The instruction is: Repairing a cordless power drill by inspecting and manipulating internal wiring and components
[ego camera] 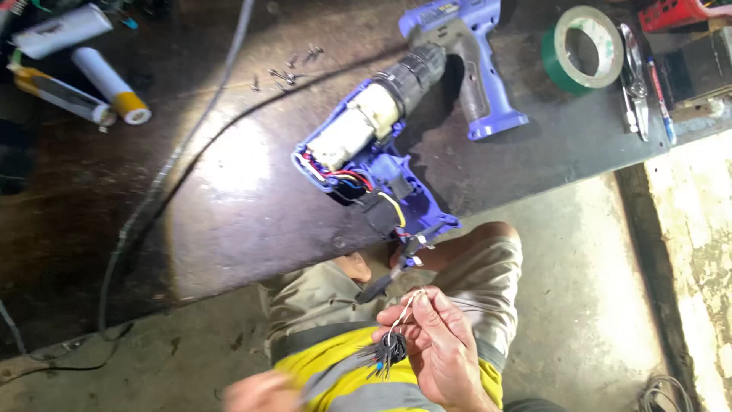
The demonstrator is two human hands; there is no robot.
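right hand (438, 351) pinching wired part (390, 349) (dark), opened drill (366, 152) above

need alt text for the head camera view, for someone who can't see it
A person's right hand holds a small dark part with thin wires above their lap, while the blurred left hand sits at the lower edge. On the dark workbench lies an opened purple cordless drill with motor and wiring exposed, its removed shell half, loose screws, green tape and tubes.

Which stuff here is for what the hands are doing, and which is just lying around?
In use: right hand, white wire, small dark part, opened drill, drill shell, screws.

Lying about: tape roll, tubes, pliers, pen, cable.
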